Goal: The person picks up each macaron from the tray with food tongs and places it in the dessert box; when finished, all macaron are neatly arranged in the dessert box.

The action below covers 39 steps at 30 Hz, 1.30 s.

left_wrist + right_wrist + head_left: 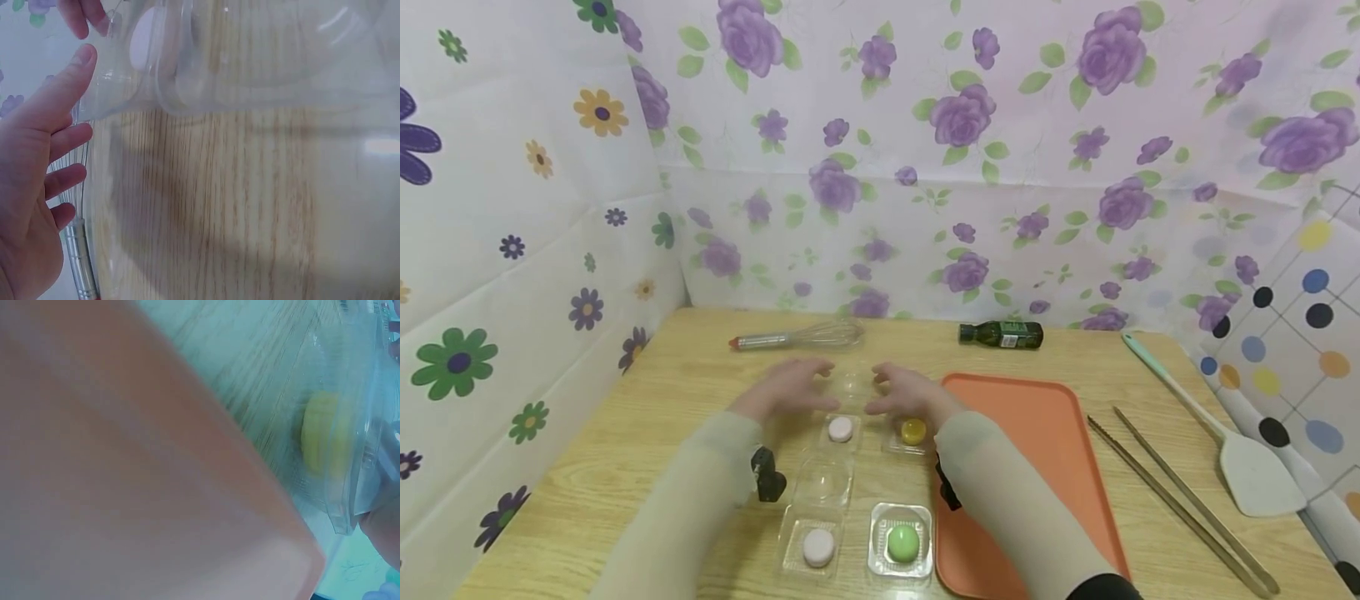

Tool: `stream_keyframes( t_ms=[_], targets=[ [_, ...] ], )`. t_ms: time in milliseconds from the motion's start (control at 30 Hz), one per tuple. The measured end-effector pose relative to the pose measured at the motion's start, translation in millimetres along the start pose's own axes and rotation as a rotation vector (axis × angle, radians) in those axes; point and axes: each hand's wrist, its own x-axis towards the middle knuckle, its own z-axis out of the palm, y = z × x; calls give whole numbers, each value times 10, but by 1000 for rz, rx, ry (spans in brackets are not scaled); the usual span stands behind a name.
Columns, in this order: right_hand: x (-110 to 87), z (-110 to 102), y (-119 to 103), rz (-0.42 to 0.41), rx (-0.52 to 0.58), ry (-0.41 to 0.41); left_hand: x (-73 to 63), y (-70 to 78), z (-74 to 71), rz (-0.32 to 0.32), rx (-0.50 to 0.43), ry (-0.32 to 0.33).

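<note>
In the head view, my left hand [786,387] and right hand [913,392] face each other, thumbs toward me. Between them is a clear lid [851,383], behind a pale pink macaron [840,429] in its clear box. Seen from the left wrist, the left hand [31,181] has fingers slightly bent and nothing held, beside the clear plastic. Below the right palm is a yellow macaron [913,431] in another clear plastic box [340,519]. In the right wrist view, a fingertip of the right hand [384,534] is right at that box's edge.
Nearer me are a second pale pink macaron [818,547] in an open box and a green macaron [903,543] in its box. An orange tray [1037,450] lies to the right, then tongs [1180,508] and a spatula [1255,475]. Behind lie a whisk [805,336] and dark bottle [1002,334].
</note>
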Motion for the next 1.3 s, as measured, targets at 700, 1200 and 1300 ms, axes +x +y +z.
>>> stream_keyframes(
  t_ms=[700, 1200, 1300],
  targets=[
    [0, -73, -55, -116, 56, 283, 37, 158, -100, 60, -199, 197],
    [-107, -80, 28, -190, 281, 224, 53, 282, -37, 91, -69, 296],
    [-151, -96, 39, -216, 306, 201, 26, 329, -52, 127, -16, 330]
  ],
)
